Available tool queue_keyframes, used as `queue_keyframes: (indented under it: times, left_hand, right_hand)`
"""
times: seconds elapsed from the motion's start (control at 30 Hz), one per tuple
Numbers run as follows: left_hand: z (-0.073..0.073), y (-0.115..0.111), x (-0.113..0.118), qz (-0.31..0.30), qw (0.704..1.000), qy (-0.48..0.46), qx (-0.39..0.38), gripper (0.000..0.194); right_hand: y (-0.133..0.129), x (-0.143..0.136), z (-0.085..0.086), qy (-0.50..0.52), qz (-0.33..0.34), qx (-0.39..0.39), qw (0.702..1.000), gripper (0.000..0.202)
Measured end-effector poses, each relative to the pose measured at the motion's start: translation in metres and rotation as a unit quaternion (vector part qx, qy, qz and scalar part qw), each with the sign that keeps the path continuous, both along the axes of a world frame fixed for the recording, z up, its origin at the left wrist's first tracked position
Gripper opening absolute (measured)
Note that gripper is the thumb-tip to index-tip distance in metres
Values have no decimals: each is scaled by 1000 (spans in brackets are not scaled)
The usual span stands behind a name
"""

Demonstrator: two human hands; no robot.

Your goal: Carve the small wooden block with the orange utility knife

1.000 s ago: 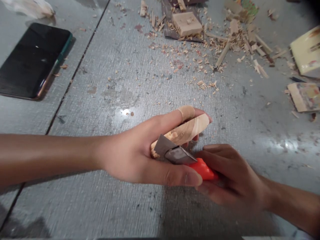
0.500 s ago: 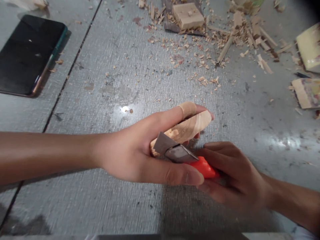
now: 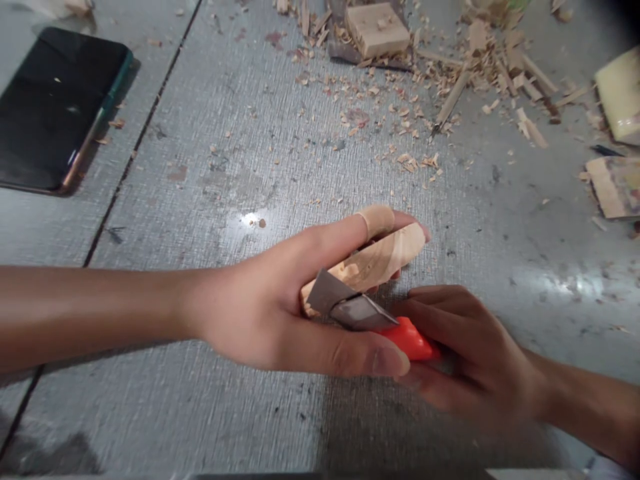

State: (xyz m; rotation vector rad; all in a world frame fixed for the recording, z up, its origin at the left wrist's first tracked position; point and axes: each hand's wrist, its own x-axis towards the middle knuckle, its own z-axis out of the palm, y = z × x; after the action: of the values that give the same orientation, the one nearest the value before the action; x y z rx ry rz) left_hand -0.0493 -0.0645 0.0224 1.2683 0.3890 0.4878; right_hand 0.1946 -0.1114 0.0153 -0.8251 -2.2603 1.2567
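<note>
Left hand (image 3: 280,307): I have it cradling a pale, elongated carved wooden piece (image 3: 385,257) over the grey streaked desk (image 3: 225,427), thumb apart.
Handling: probably light and stiff; I would grip its long sides.
Long axis: slants out from the palm, rounded end pointing right and away.
Grey-bladed, orange-red-handled knife (image 3: 363,311): blade overlaps the wooden piece's palm end; contact I can't tell.
Right hand (image 3: 467,353): closed around the handle.

On the surface (image 3: 215,427), a phone (image 3: 55,110) lies to my left; ahead, a block (image 3: 377,32) sits on a sheet (image 3: 337,37), scraps (image 3: 514,57) to its right. The knife (image 3: 363,313) in my right hand (image 3: 475,360) overlaps the wood piece (image 3: 380,259) in my left hand (image 3: 265,307).
</note>
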Motion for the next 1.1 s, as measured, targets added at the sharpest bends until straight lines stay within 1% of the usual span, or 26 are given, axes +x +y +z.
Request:
queue_keyframes:
  times: [0.07, 0.2, 0.27, 0.3, 0.37, 0.43, 0.53, 0.57, 0.7, 0.8, 0.93, 1.03, 1.1]
  left_hand:
    - [1, 1, 0, -4, 1000, -1, -9, 60]
    - [2, 1, 1, 7, 1000, -3, 8, 59]
    - [0, 1, 1, -5, 1000, -10, 21, 61]
    - [-2, 1, 2, -1, 1000, 0, 19, 60]
    - [-5, 0, 2, 12, 999, -29, 18, 63]
    - [-7, 0, 3, 29, 999, -31, 18, 68]
    - [-6, -1, 3, 49, 999, 1, 14, 66]
    - [-6, -1, 2, 47, 999, 2, 6, 66]
    - [-7, -3, 2, 63, 997, -37, -25, 80]
    - [-11, -5, 1, 56, 996, -57, -46, 87]
    - [-15, -6, 2, 59, 995, -70, -46, 92]
    - [-16, -6, 3, 75, 994, -61, -45, 91]
    - [-16, -5, 4, 78, 994, -61, -40, 86]
  right_hand:
    - [0, 0, 0, -6, -1, 7, 1000, 15]
    - [-1, 2, 0, -3, 6, 25, 1000, 12]
    - [-1, 1, 0, 10, 8, 31, 999, 16]
    - [-1, 1, 1, 17, 5, 38, 999, 18]
    - [-1, 0, 1, 22, -6, 48, 999, 22]
    - [-1, 0, 0, 20, -14, 41, 999, 23]
    - [0, 0, -1, 24, -12, 21, 999, 23]
    - [0, 0, -1, 26, -10, 19, 999, 25]
    - [0, -2, 1, 31, -11, 43, 999, 37]
    - [0, -4, 3, 41, -16, 61, 997, 39]
    - [1, -7, 3, 66, -20, 51, 996, 42]
    - [2, -6, 3, 68, -13, 42, 997, 40]
    - [2, -5, 2, 63, -7, 30, 998, 40]
